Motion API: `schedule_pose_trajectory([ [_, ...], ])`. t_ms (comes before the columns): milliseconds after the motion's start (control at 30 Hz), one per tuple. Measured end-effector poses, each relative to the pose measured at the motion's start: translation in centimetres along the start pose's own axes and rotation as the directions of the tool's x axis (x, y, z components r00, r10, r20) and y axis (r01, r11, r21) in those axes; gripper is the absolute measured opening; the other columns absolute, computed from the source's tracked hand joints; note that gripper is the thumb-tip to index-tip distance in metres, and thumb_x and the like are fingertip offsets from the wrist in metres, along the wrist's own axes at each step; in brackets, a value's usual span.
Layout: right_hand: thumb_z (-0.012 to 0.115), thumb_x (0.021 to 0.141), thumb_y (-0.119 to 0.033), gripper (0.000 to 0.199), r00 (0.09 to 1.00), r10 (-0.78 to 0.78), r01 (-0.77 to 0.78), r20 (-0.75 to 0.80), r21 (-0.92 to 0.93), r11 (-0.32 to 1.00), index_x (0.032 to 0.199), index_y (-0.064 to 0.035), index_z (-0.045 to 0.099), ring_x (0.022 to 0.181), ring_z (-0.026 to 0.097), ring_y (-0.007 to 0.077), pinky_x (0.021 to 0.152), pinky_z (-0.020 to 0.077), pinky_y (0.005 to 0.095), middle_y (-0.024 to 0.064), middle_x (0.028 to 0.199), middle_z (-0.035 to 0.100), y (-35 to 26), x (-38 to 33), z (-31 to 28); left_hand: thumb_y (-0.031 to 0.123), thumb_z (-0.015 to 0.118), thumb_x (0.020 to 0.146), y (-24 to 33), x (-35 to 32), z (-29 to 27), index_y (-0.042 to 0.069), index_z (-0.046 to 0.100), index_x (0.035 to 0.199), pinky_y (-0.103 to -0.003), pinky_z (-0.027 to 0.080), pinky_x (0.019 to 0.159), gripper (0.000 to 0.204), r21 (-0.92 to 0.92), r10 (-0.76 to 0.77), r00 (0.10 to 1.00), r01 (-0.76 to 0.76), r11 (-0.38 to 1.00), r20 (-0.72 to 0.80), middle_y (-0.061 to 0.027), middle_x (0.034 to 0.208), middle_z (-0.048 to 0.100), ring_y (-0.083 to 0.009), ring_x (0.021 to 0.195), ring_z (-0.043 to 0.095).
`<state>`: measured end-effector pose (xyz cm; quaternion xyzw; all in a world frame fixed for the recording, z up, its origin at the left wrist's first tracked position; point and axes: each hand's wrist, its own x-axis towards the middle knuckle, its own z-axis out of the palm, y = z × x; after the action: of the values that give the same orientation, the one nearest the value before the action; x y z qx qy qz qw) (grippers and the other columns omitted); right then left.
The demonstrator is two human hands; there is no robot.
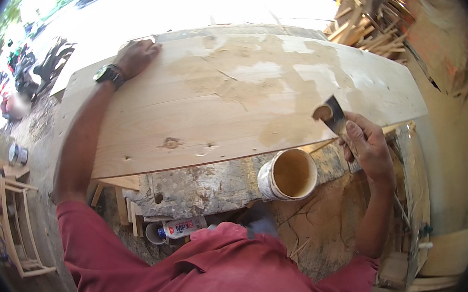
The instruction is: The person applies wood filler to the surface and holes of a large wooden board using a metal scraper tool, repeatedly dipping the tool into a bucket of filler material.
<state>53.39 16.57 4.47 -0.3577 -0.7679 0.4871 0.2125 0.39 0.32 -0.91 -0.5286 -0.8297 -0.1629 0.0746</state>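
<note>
From where I stand, the right grip (368, 146) is closed firmly round a scraper (335, 117), its dark blade tilted up, clear of the board, with a lump of tan paste (321, 113) at the tip. Just below and to the left of that grip sits a white bucket (265, 178), well supplied with more of the paste. Beyond the blade, stretching away to the left, lies the wide wooden board (146, 118), flat across a paint-spattered tabletop (184, 195).

Far over at the board's other side, the left grip (135, 59) is curled at the far edge; I can't tell whether it holds anything.

I'd judge the spreading partly done: tan smears cover much of the middle and the stretch ahead of the right grip, broken by paler patches. The near left portion, with its knots (171, 143), looks bare. Past the right grip, up by the far corner, rises a heap of wood offcuts (371, 32).
</note>
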Motion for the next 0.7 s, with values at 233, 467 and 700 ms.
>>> schedule_pose_trajectory([
  [233, 0.062, 0.100, -0.020, 0.037, 0.798, -0.497, 0.603, 0.341, -0.444, 0.663, 0.127, 0.0055, 0.065, 0.078, 0.064, 0.0190, 0.069, 0.0517, 0.0332, 0.0144, 0.091, 0.067, -7.4, 7.7, 9.5, 0.045, 0.047, 0.103, 0.9, -1.2, -1.9, 0.001, 0.068, 0.107, -0.046, 0.049, 0.095, 0.049, -0.068, -0.131, 0.988, 0.136, 0.988, 0.079, -0.0226, 0.108, 0.071, -0.0368, 0.106, 0.066],
  [467, 0.068, 0.096, -0.023, 0.036, 0.757, -0.406, 0.636, 0.513, -0.432, 0.639, 0.123, -0.0002, 0.071, 0.075, 0.069, 0.0297, 0.075, 0.0549, 0.0433, 0.0233, 0.086, 0.070, -6.5, 9.4, 14.4, 0.041, 0.045, 0.102, 0.1, -0.3, -1.1, -0.003, 0.068, 0.101, -0.047, 0.048, 0.092, 0.049, -0.066, -0.064, 0.997, 0.067, 0.996, 0.042, -0.0257, 0.103, 0.070, -0.0392, 0.100, 0.066],
  [700, 0.061, 0.091, -0.016, 0.033, 0.736, -0.065, 0.570, 0.674, -0.565, 0.597, 0.118, -0.0014, 0.075, 0.048, 0.061, 0.0208, 0.054, 0.0508, 0.0390, 0.0164, 0.062, 0.068, -12.2, 6.2, 12.6, 0.038, 0.045, 0.101, 0.5, -1.1, -1.2, -0.004, 0.068, 0.097, -0.048, 0.048, 0.091, 0.048, -0.104, -0.099, 0.995, 0.101, 0.989, 0.023, -0.0280, 0.101, 0.070, -0.0414, 0.098, 0.066],
])
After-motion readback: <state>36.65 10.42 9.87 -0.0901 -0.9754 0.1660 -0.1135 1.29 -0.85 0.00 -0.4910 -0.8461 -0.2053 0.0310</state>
